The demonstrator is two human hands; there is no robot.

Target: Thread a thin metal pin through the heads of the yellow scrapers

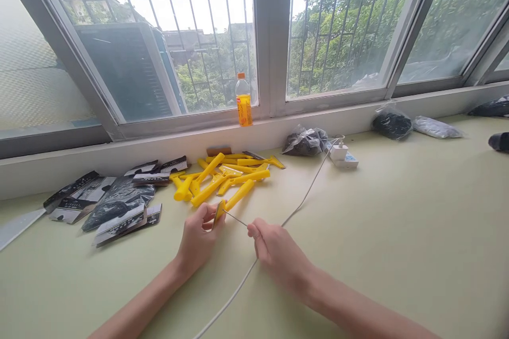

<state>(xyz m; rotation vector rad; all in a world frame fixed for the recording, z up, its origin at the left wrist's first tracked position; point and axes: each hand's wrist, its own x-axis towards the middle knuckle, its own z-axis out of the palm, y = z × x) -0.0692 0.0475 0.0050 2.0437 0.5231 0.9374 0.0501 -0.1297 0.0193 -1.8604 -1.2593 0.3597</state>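
My left hand [198, 235] is closed around the head of a yellow scraper [239, 194], whose handle points up and to the right. In my right hand [278, 251] is a screwdriver, its handle hidden by my fingers. The thin metal shaft of the screwdriver [237, 218] reaches left, and its tip meets the scraper's head. Just beyond my left hand lies a loose pile of several yellow scrapers [209, 191], some with metal blades showing.
Printed cardboard packets [121, 225] and a black plastic bag [115, 204] lie left. A white cable [306, 194] runs beneath my right hand from a white charger [339, 151]. Wrapped dark bundles [305, 141] rest along the wall. A drink bottle [244, 108] stands on the sill.
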